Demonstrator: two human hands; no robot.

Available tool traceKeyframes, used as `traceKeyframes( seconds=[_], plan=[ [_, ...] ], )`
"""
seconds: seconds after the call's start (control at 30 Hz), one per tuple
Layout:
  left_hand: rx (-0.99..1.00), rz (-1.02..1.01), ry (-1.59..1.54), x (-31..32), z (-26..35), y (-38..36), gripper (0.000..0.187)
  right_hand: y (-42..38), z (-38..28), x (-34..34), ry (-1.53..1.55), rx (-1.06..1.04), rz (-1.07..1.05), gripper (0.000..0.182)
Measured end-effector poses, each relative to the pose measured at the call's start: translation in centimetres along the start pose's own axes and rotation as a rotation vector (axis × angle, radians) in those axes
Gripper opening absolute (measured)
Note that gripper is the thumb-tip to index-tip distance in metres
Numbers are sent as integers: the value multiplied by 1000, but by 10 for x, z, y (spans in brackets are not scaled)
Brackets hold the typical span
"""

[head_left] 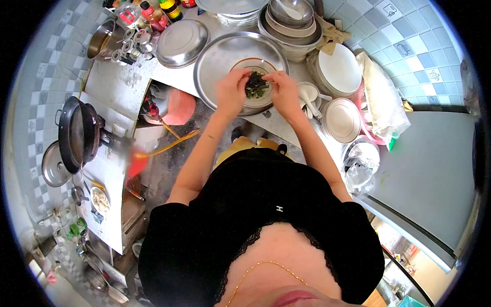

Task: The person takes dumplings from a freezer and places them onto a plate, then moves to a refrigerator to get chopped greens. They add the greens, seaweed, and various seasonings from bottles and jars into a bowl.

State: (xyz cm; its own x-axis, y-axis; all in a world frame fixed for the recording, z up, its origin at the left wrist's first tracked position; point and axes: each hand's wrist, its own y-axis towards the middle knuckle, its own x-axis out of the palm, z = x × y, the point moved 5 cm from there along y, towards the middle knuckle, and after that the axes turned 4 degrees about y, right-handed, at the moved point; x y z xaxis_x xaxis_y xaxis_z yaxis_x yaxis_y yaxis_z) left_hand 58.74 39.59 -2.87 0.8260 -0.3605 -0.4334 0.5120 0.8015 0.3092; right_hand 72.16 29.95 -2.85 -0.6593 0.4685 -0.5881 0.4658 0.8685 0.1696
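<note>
A plate with a brown ring (252,104) rests on a large round metal tray (212,59). On the plate lies a small heap of dark green, leafy-looking food (257,87), too small to name more exactly. From the left, my left hand (233,91) reaches over the plate's edge, its fingers bent and closed at the heap. My right hand (282,91) is on the opposite side, thumb and fingers pinched together at the heap's upper right. Both sets of fingertips touch the dark greens, and what lies between them is partly hidden.
Right of the tray are white spoons (308,97), stacked plates (341,120) and larger white plates (339,69). Stacked bowls (290,33) and a metal lid (182,43) stand behind. A wok (77,135) sits at left, beyond a counter opening with a red container (180,106).
</note>
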Motion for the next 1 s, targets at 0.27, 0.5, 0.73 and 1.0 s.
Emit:
traceKeyframes(
  seconds=[0.27, 0.5, 0.73, 1.0],
  plan=[
    [403, -172, 257, 15, 11, -15, 16, -7, -3, -11, 206, -84, 192, 33],
    [-10, 228, 131, -25, -16, -30, 6, -17, 50, -9, -84, 62, 135, 39],
    [-235, 419, 164, -95, -67, -55, 8, -5, 77, 21, 416, 406, -189, 37],
    [-285, 574, 202, -204, -255, 4, 24, -5, 66, -16, -273, 85, 45, 26]
  ],
)
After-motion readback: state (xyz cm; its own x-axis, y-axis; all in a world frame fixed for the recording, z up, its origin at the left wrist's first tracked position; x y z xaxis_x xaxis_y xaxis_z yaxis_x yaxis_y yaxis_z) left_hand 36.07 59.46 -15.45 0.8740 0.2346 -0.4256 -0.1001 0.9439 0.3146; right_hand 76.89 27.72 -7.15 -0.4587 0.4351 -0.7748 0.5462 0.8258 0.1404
